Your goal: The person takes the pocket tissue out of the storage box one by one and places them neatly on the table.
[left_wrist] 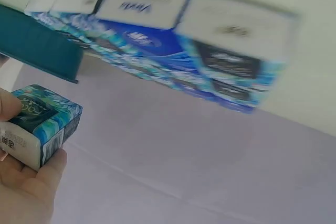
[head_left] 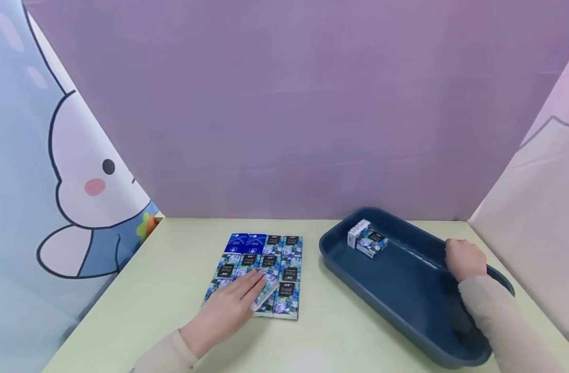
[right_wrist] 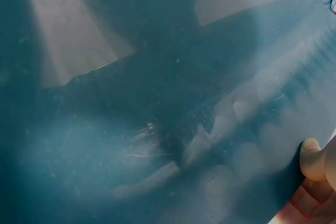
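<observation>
My left hand (head_left: 233,305) grips a small floral blue tissue pack (left_wrist: 44,116) between thumb and fingers, seen close in the left wrist view. In the head view that pack overlaps the front of a block of similar tissue packs (head_left: 289,269), laid side by side in rows on the table. Two packs in the back row are plain dark blue (head_left: 246,243); the others are floral. My right hand (head_left: 464,259) holds the right long rim of a dark blue plastic tray (head_left: 406,290), its thumb (right_wrist: 313,161) lying over the inner side.
Inside the tray's far left end are two tissue packs, one standing on its side (head_left: 359,233) and one lying flat (head_left: 372,243). The tray sits at an angle on the pale table (head_left: 172,269). A purple wall (head_left: 284,114) rises along the table's back edge, with printed side panels.
</observation>
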### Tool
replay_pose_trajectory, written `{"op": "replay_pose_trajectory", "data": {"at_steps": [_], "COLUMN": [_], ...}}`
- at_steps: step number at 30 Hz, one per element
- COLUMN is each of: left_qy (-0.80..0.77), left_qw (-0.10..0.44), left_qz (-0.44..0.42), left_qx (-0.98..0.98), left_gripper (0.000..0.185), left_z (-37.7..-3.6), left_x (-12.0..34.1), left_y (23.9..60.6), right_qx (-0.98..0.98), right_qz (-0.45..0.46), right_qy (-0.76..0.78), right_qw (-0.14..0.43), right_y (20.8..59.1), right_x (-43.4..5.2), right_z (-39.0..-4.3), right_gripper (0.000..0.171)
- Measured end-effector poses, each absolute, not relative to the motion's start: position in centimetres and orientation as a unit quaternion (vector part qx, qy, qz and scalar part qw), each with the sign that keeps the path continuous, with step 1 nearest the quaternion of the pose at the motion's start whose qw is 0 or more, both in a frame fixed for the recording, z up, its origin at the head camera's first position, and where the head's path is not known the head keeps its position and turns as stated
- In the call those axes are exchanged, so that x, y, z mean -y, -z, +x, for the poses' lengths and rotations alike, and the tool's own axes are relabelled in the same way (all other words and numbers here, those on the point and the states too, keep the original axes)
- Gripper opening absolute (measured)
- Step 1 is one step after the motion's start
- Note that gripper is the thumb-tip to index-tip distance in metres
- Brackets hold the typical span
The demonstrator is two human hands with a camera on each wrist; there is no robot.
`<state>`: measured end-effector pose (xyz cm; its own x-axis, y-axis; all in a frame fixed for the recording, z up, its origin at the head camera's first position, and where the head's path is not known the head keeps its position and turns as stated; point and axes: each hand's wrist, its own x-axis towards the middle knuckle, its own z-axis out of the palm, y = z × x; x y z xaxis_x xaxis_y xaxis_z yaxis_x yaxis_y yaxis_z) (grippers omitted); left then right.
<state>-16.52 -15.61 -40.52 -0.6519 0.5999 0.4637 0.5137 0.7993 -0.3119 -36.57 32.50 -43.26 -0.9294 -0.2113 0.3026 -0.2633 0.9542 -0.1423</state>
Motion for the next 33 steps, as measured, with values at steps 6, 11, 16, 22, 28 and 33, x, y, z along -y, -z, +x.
{"op": "replay_pose_trajectory", "data": {"at_steps": [6,11,16,22,28,33], "left_qy": [-0.081,-0.098,-0.106,-0.105,-0.1,-0.089], "left_qw": [0.265,0.238,0.185,0.167,0.147,0.093], "left_qz": [-0.279,-0.252,-0.2,-0.162,-0.146,-0.124], "left_qx": [0.919,0.933,0.956,0.967,0.973,0.984], "left_gripper": [0.061,0.062,0.062,0.061,0.059,0.057], "left_z": [-13.7,-11.6,-9.8,-7.8,-7.2,-7.1], "left_x": [17.6,19.3,20.2,20.9,21.3,21.5], "left_y": [40.6,40.8,41.2,42.3,43.1,43.7], "right_qx": [0.978,0.978,0.978,0.977,0.976,0.976], "right_qz": [0.13,0.131,0.13,0.13,0.134,0.135], "right_qy": [-0.096,-0.1,-0.103,-0.104,-0.107,-0.111], "right_qw": [0.133,0.13,0.128,0.132,0.133,0.128], "right_y": [43.3,43.4,43.2,43.1,43.1,43.3], "right_x": [-32.7,-32.7,-32.9,-33.0,-33.2,-33.0], "right_z": [-36.6,-36.7,-36.6,-36.4,-36.5,-36.5], "right_gripper": [0.007,0.008,0.008,0.008,0.008,0.011]}}
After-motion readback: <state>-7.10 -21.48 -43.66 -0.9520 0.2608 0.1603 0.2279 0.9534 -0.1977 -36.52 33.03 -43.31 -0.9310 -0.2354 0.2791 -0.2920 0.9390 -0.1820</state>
